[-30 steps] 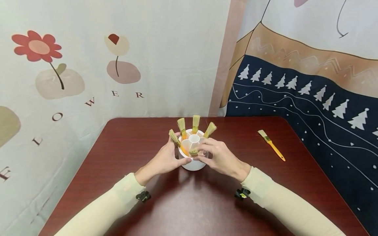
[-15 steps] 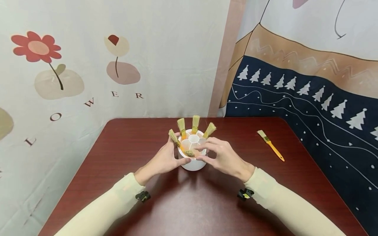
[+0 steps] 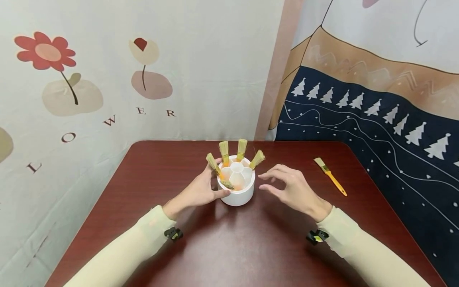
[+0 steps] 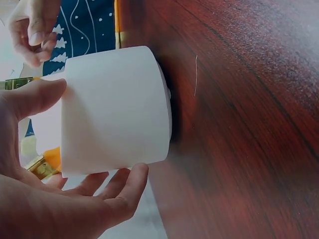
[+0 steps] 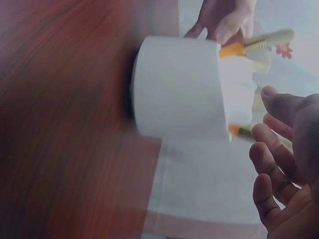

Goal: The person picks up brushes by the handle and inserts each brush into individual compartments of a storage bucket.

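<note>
A round white brush holder (image 3: 239, 199), divided into petal-shaped slots around a central ring, stands on the table. My left hand (image 3: 197, 192) holds its left side, thumb at the near rim and fingers round the wall, as the left wrist view shows with the holder's white side (image 4: 114, 112). Several paintbrushes with pale bristles and orange handles lean in the slots, among them one at the back (image 3: 242, 148) and one low at the near left (image 3: 227, 184). To the right of the holder, my right hand (image 3: 295, 192) hovers apart from it, fingers loosely bent and holding nothing.
Another paintbrush (image 3: 330, 178) with a yellow-orange handle lies on the right of the dark red table (image 3: 229, 255). Behind the table hangs a pale curtain (image 3: 215, 71) with printed flowers; a navy tree-patterned cloth (image 3: 358, 123) hangs at the right.
My right hand has let go of the near paintbrush, which now leans lower and further left in its slot, and has drawn away to the right. The left hand keeps its hold.
</note>
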Tool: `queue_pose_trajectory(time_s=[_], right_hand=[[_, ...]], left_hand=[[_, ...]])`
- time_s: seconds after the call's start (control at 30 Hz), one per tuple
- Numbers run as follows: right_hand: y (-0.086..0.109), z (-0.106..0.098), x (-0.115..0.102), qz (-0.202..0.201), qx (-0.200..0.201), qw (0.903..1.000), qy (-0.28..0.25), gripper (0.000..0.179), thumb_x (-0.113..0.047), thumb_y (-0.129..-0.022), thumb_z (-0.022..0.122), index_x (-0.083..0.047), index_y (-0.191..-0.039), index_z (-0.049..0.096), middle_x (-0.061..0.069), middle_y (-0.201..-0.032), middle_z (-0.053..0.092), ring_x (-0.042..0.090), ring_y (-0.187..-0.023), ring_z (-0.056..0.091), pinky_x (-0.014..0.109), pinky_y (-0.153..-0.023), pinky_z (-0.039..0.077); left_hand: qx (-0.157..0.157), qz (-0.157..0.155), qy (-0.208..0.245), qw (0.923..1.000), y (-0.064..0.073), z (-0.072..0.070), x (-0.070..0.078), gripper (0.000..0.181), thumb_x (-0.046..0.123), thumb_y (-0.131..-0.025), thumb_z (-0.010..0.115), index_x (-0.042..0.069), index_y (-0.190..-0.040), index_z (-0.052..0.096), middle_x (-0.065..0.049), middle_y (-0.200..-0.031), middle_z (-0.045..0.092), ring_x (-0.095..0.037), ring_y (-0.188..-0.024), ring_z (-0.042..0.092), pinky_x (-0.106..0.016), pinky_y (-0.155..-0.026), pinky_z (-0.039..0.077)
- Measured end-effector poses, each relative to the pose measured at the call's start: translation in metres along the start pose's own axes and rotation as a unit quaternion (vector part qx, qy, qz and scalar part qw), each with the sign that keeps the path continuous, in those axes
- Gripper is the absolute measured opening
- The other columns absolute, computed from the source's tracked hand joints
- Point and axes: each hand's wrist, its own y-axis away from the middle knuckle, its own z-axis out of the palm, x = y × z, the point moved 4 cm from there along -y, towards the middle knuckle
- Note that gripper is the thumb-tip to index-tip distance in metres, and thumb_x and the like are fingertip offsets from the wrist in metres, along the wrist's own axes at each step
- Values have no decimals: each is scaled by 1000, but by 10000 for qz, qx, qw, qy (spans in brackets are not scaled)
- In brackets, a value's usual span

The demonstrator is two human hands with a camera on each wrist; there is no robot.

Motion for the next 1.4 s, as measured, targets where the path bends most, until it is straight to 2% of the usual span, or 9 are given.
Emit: queue_pose_trajectory(time_s=[0.2, 0.47, 0.67, 0.77, 0.93, 1.03, 1.13, 1.2, 1.4], right_hand=[[10, -13, 16, 194, 58, 9998, 84, 40, -10, -90, 102, -20, -126, 89, -3, -115, 85, 20, -96, 76, 13, -88, 59], [17, -25, 35, 422, 161, 9986, 267, 39, -13, -91, 102, -24, -126, 89, -5, -115, 86, 11, -96, 74, 24, -83, 63], [21, -32, 48, 428, 355, 9976, 423, 39, -12, -90, 102, -25, -125, 89, -7, -113, 85, 10, -93, 73, 13, -85, 55], [22, -36, 53, 443, 425, 9969, 485, 39, -10, -90, 102, -24, -124, 89, -5, -112, 86, 13, -92, 74, 13, -84, 54], [28, -43, 65, 597, 456, 9951, 649, 38, -11, -92, 101, -23, -126, 89, -4, -114, 86, 14, -94, 73, 16, -83, 52], [32, -49, 74, 626, 585, 9936, 739, 38, -10, -91, 101, -21, -126, 89, -4, -112, 85, 14, -93, 70, 16, -80, 51], [35, -55, 84, 681, 728, 9919, 783, 38, -9, -90, 101, -18, -125, 90, -2, -111, 85, 14, -91, 70, 15, -78, 53], [37, -58, 92, 771, 774, 9906, 818, 38, -9, -91, 101, -16, -126, 89, 0, -111, 85, 16, -90, 70, 14, -77, 52], [47, -66, 113, 1269, 776, 9842, 966, 37, -13, -94, 99, -17, -129, 88, 4, -114, 83, 22, -92, 71, 16, -78, 52]], left_hand=[[-123, 64, 86, 9999, -2, -1, 0, 106, 5, -98, 87, 3, -180, 20, -34, -170, 55, -47, -156, 62, -63, -124, 57], [-141, 82, 26, 9999, -1, -3, 3, 106, 3, -97, 87, 3, -181, 21, -31, -176, 49, -49, -158, 59, -66, -130, 50], [-193, 159, 219, 9994, 0, -2, 1, 112, 1, -97, 86, 3, -182, 15, -32, -181, 41, -51, -164, 52, -69, -134, 44], [-159, 141, 374, 9991, 2, -1, 0, 119, 0, -96, 88, 4, -184, 7, -32, -183, 37, -52, -169, 45, -70, -135, 42], [357, -84, -77, 9993, 13, 3, 1, 124, 14, -92, 98, 0, -181, 12, -30, -180, 43, -51, -168, 49, -67, -136, 43], [810, -284, -559, 9947, 21, 7, 7, 118, 26, -89, 102, -1, -174, 25, -28, -172, 53, -46, -158, 59, -64, -132, 48], [1151, -434, -778, 9894, 25, 14, 12, 114, 34, -86, 104, 1, -168, 31, -25, -166, 56, -40, -146, 64, -58, -123, 53], [1324, -426, -796, 9871, 26, 19, 14, 114, 35, -86, 105, 1, -167, 32, -23, -165, 57, -38, -142, 65, -56, -118, 53], [1642, -457, -626, 9834, 25, 26, 13, 113, 33, -85, 106, 3, -166, 33, -23, -163, 60, -38, -142, 67, -54, -118, 54]])
